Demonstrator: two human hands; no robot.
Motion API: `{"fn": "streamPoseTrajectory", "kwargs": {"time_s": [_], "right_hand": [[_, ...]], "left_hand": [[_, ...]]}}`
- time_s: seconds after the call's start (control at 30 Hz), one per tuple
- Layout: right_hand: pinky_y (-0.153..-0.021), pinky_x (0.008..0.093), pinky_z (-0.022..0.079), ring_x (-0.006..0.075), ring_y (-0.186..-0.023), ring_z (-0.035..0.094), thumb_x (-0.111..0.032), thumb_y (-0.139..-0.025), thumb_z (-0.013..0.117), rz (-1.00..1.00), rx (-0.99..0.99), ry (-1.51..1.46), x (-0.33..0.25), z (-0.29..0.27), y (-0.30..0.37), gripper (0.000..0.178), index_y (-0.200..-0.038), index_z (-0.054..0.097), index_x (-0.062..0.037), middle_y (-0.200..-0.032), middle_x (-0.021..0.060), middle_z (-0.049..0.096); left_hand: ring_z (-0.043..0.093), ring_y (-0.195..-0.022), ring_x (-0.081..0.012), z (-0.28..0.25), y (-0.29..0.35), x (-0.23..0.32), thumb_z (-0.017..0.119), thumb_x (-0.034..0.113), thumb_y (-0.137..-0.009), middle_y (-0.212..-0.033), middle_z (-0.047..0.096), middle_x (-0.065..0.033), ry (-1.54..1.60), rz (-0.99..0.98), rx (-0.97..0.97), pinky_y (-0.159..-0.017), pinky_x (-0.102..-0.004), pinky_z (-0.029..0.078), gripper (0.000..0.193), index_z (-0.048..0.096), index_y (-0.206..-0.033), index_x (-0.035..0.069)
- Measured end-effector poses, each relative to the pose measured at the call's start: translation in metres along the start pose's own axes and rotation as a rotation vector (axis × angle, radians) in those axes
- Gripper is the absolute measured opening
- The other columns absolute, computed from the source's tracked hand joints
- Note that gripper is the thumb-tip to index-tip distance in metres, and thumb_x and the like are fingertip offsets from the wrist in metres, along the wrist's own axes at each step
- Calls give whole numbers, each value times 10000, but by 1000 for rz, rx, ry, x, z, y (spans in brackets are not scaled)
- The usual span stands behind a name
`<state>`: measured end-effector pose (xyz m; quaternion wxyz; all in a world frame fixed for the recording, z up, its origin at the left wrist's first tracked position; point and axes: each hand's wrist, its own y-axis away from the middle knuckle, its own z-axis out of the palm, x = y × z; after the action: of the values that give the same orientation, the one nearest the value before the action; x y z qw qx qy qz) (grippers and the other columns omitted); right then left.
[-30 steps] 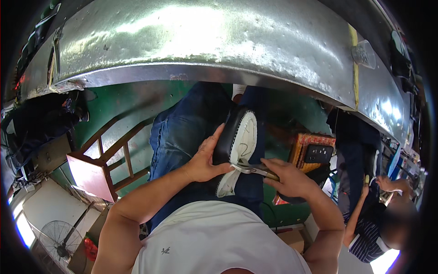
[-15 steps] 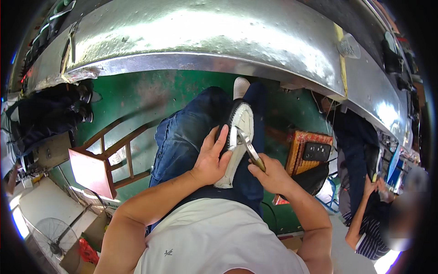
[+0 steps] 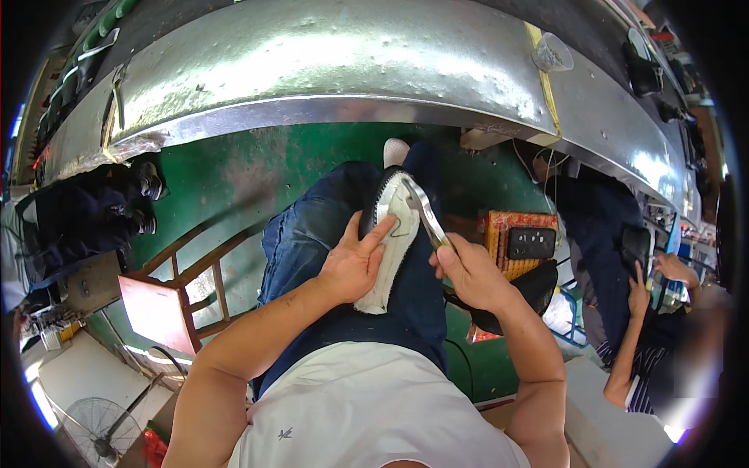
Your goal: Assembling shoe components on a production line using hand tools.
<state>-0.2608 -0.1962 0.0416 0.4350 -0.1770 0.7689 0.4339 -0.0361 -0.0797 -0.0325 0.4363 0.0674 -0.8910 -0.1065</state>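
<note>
A shoe lies sole-up along my lap, its toe pointing away from me. A pale lining covers its underside, and a dark, pleated edge runs round the toe. My left hand grips its left side, with a finger laid across the pale underside. In my right hand are curved metal pincers with a brownish handle. Their tip rests at the underside near the toe; whether it bites into the edge I cannot tell. A dark thread-like line curves over the middle of the underside.
A metal-topped bench spans the front, with a clear cup on it. A wooden chair stands left. On my right, a patterned seat carries a black case. Another person's hands work farther right.
The pincers have moved from the shoe's mid-left side up to near its toe. My left hand has shifted its fingers onto the underside, and the shoe has moved slightly left.
</note>
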Motion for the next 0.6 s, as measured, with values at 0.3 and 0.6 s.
{"fn": "streamPoseTrajectory", "kwargs": {"time_s": [0.3, 0.6], "right_hand": [[-737, 551, 501, 481, -807, 651, -408, -1073, 434, -165, 38, 379, -24, -13, -35, 503, -907, 612, 32, -812, 266, 671], [-743, 549, 488, 478, -816, 641, -420, -1077, 418, -123, 28, 441, -13, 6, -26, 503, -927, 612, 18, -805, 269, 660]], "left_hand": [[503, -1265, -580, -6, 3, 4, 494, 231, -1037, -1521, 237, -445, -23, 24, -73, -1058, -510, 486, 551, 371, -1565, 331], [428, -1374, -534, 21, 14, -9, 555, 288, -1018, -1585, 221, -379, 18, 26, 72, -1117, -475, 425, 860, -2, -1606, -4]]}}
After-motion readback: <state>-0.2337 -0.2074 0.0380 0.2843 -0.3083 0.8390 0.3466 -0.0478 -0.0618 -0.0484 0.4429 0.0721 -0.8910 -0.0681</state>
